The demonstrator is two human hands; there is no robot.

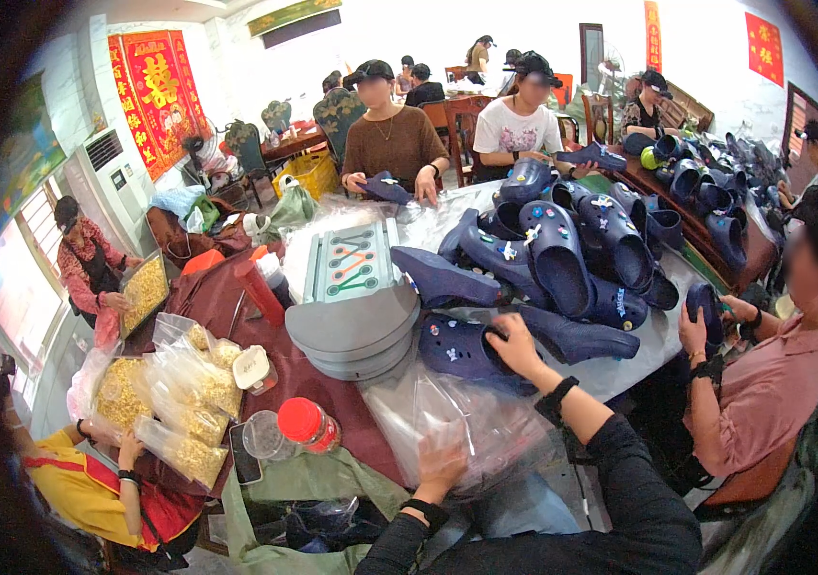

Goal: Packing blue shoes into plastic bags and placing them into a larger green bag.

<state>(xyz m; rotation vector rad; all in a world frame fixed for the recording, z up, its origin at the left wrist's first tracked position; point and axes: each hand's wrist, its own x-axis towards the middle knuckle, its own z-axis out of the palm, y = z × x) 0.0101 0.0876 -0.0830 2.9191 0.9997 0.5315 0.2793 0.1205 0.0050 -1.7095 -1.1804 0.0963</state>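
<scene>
My right hand grips a navy foam clog by its opening, fingers hooked over the edge. Small charms dot the clog's upper. It lies at the near side of a pile of similar navy clogs, with another clog lying on its side just right of my hand. Nearer to me, my left hand is over a stack of clear plastic bags. Motion smears its fingers, so their pose is unclear.
Left of the clogs stands a stack of grey trays. A red-lidded jar, a clear tub and bags of small yellow pieces lie further left. Co-workers handle clogs across the table and at right. A green bag hangs open near me.
</scene>
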